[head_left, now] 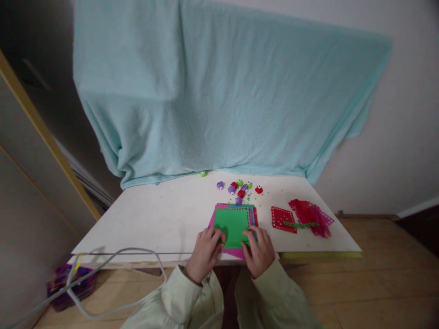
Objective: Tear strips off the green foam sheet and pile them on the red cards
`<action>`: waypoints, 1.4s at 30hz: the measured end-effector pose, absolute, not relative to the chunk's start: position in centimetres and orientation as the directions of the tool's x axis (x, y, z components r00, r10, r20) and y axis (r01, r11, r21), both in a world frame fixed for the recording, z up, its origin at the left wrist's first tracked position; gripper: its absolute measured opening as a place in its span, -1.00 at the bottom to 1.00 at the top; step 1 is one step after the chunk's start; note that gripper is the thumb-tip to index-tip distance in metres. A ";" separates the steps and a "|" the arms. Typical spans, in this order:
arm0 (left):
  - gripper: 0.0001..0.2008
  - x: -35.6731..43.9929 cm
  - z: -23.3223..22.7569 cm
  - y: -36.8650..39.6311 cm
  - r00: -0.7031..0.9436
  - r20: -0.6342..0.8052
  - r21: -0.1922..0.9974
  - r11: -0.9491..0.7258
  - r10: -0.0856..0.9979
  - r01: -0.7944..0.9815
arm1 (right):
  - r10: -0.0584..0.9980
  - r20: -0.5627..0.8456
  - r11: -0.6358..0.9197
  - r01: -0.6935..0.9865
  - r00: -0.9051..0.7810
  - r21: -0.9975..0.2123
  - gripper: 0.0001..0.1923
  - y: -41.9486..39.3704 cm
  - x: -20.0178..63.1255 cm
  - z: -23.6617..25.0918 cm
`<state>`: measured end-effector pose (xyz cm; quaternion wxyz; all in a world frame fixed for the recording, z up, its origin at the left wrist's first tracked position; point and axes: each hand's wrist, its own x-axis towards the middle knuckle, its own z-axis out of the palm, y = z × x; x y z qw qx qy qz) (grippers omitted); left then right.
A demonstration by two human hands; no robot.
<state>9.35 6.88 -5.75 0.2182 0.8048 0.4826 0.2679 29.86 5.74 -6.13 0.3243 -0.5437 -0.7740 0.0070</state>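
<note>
A square green paper sheet point(232, 225) lies on top of pink, blue and red sheets near the table's front edge. Small punched holes run along its top, right and bottom sides. My left hand point(205, 252) is closed at its lower left corner, fingers curled over the edge. At the lower right corner, my right hand point(259, 251) pinches the sheet between thumb and fingers. Just beyond the stack is a purple craft punch point(239, 201), with a red punch point(241, 193) behind it. The undersides of both hands' grips are hidden.
More small punches in purple, green and red, such as a red one point(259, 189), lie farther back among green paper bits. To the right are a punched red sheet point(279, 219) and crumpled pink-red cutouts point(310, 214). A white cable point(137, 249) loops at the front left.
</note>
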 end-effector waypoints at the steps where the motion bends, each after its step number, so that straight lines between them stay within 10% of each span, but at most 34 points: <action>1: -0.87 9.3 -5.8 6.9 0.390 0.219 0.613 -0.437 0.895 0.658 | 0.801 0.543 0.471 0.825 -0.252 -0.312 -0.74 5.4 29.3 -5.9; 7: -0.89 9.3 -6.0 6.9 0.375 0.220 0.605 -0.427 0.901 0.671 | 0.717 0.537 0.632 0.741 -0.446 -0.228 -0.52 3.6 28.0 -6.4; 42: -0.65 7.1 -5.4 7.0 0.482 0.227 0.786 -0.451 0.846 0.422 | 0.764 0.561 0.507 0.834 -0.318 -0.218 -0.54 2.5 35.5 -9.0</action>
